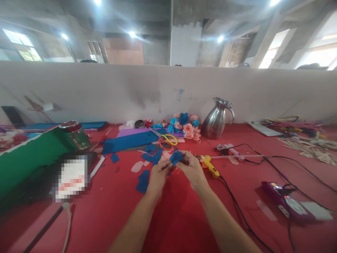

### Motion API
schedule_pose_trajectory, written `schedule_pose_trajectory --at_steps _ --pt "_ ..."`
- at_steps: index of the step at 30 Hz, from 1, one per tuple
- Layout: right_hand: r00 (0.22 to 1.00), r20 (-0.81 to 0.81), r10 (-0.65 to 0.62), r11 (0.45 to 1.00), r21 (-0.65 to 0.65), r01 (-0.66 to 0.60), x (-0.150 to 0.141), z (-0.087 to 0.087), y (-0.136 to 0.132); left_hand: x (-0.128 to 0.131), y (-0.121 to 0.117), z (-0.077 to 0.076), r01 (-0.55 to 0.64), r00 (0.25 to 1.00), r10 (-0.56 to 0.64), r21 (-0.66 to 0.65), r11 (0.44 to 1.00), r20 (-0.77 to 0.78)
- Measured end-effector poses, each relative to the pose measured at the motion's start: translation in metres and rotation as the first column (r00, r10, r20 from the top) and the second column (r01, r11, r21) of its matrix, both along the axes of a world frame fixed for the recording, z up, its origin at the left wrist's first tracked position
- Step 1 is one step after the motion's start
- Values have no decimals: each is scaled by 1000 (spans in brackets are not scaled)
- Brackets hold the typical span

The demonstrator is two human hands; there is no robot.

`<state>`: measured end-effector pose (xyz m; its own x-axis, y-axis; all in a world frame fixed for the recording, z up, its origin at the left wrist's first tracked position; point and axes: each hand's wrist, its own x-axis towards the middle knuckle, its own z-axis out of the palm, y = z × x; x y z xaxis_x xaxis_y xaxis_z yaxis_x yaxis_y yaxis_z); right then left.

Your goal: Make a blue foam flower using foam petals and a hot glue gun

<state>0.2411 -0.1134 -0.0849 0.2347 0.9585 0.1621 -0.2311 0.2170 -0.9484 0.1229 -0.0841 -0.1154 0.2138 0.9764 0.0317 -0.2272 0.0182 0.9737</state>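
Note:
Above the middle of the red table, my left hand (pixel 161 173) and my right hand (pixel 193 168) meet at a small blue paper flower (pixel 176 156). The fingertips of both hands are closed on it, the left from below and the right along its side. Loose blue paper petals (pixel 143 181) lie to the left of my hands, with a pale pink petal (pixel 137 166) beside them. Just beyond, scissors (pixel 168 139) with yellow and red handles rest on blue paper sheets (pixel 129 141). A yellow glue gun (pixel 210 166) lies to the right of my right hand.
Pink and blue paper flowers (pixel 188 128) and a steel jug (pixel 216 121) stand at the back. Black cords run across the right side to a purple power strip (pixel 286 202). On the left are a green box (pixel 34 158) and a glass jar (pixel 73 135).

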Motion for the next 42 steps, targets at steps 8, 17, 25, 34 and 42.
schedule_pose_trajectory --at_steps 8,17,25,34,42 --pt "999 -33 0 1000 -14 -1 2 4 -1 0 -2 2 13 999 -14 -24 1000 -31" --pt "988 -115 -102 994 24 105 6 1 1 -1 2 -3 -7 1000 7 -18 1000 0" --pt "993 99 68 995 -84 -60 5 -3 2 -1 0 3 14 999 -13 -39 999 36" --pt "986 160 46 998 -60 -37 7 -8 4 -3 -1 6 31 999 -30 15 999 -20" --pt "985 162 54 998 -54 -46 6 -4 3 -4 -2 7 24 995 -17 75 997 -95"
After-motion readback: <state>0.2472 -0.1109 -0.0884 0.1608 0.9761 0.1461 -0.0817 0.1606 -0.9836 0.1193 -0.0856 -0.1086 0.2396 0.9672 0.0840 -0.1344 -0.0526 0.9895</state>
